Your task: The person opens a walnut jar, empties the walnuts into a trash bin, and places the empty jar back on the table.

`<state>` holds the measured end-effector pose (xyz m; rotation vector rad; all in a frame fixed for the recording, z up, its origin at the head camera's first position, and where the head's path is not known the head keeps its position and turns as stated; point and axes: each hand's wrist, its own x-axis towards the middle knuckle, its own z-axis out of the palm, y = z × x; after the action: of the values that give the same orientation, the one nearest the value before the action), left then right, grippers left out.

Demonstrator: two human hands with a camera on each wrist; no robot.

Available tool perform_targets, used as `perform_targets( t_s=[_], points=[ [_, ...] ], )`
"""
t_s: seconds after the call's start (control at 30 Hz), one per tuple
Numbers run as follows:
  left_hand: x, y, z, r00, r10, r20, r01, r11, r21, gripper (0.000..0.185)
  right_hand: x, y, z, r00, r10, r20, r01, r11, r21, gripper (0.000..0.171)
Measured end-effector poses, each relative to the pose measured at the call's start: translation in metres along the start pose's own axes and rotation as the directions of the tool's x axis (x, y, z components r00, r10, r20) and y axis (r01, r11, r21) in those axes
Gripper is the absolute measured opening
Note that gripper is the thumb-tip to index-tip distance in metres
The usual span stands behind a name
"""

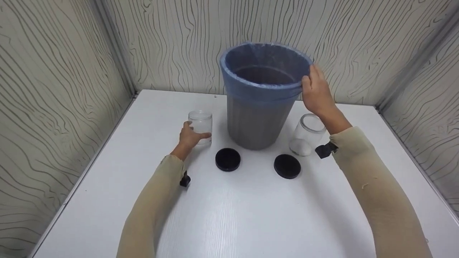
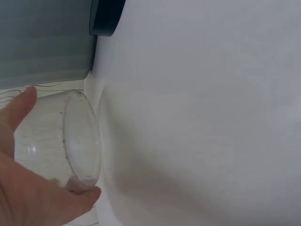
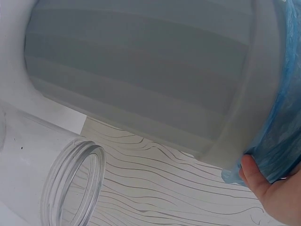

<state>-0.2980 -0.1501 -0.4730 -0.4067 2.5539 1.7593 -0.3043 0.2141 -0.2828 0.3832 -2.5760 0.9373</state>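
Observation:
A grey trash can (image 1: 251,122) lined with a blue plastic bag (image 1: 263,91) stands on the white table (image 1: 215,222). My right hand (image 1: 317,89) holds its bag-covered rim at the right, thumb on the outside in the right wrist view. To the left of the can, my left hand (image 1: 191,136) grips a clear jar (image 1: 201,123) without a lid, fingers and thumb on opposite sides. In the left wrist view the base of that jar (image 2: 82,136) is close to the tabletop, with small specks near its bottom edge.
A second clear jar (image 1: 308,130), lidless, stands right of the can under my right forearm. Two round black lids (image 1: 228,159) lie in front of the can, the other lid (image 1: 287,166) further right. Wood-grain-patterned panels (image 1: 172,43) border the table behind and at the sides.

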Motion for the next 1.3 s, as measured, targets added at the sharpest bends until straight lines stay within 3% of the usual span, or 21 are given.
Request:
perform_targets(
  t_s=[0.63, 1.3],
  points=[
    [-0.0008, 0.0056, -0.0051, 0.999, -0.054, 0.003, 0.054, 0.994, 0.096, 0.103, -0.0018, 0.0006, 0.0007, 1.000, 0.012, 0.011, -0.012, 1.000, -0.005, 0.060],
    [0.0032, 0.0028, -0.0038, 1.000, 0.004, -0.015, -0.001, 0.988, 0.156, 0.097, -0.0018, 0.0003, 0.0002, 1.000, 0.009, 0.020, -0.009, 1.000, 0.006, 0.061]
  ],
)
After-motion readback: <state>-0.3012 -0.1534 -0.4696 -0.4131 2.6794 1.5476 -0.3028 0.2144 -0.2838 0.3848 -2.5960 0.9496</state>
